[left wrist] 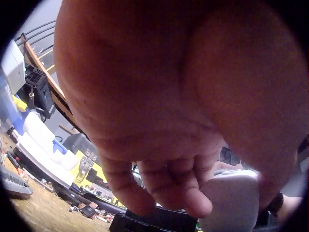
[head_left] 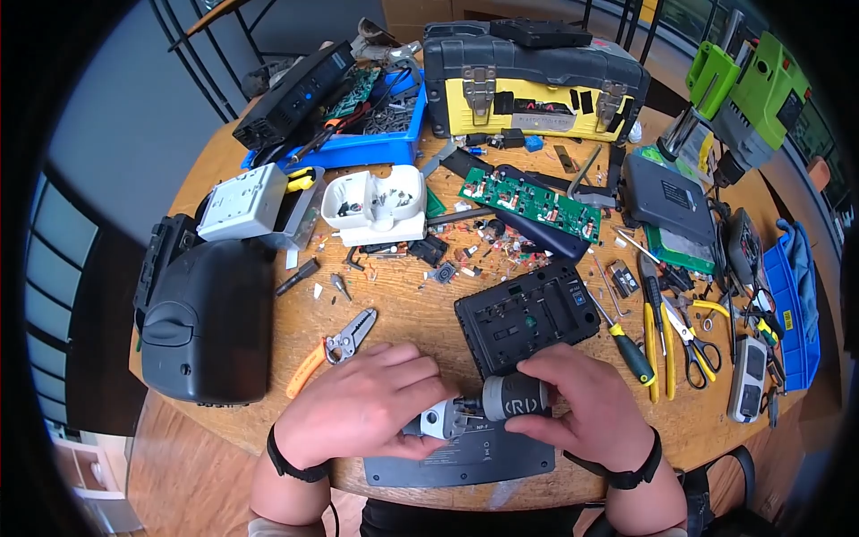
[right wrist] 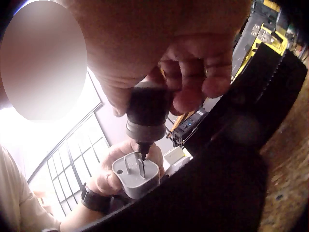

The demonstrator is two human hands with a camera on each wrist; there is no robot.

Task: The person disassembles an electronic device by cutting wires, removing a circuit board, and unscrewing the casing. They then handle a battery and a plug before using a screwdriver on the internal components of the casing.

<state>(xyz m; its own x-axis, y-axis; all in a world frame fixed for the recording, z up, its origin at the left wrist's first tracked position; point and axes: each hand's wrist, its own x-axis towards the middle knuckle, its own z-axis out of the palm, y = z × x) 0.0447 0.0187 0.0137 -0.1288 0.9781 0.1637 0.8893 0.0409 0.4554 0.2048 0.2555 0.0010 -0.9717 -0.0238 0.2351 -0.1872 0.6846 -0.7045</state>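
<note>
My left hand grips a pale grey power plug with flat metal pins, pins turned toward the right hand. In the left wrist view the plug's smooth white back shows beside the fingers. My right hand pinches a stubby screwdriver by its thick grey and black handle, with light lettering on it. In the right wrist view the screwdriver's dark shaft points at the plug's face, tip right by one of the pins. Below both hands lies a dark flat panel at the table's front edge.
A black battery charger lies just beyond the hands. Orange wire strippers are at left, near a black casing. A screwdriver, pliers and scissors lie at right. A yellow-black toolbox stands behind.
</note>
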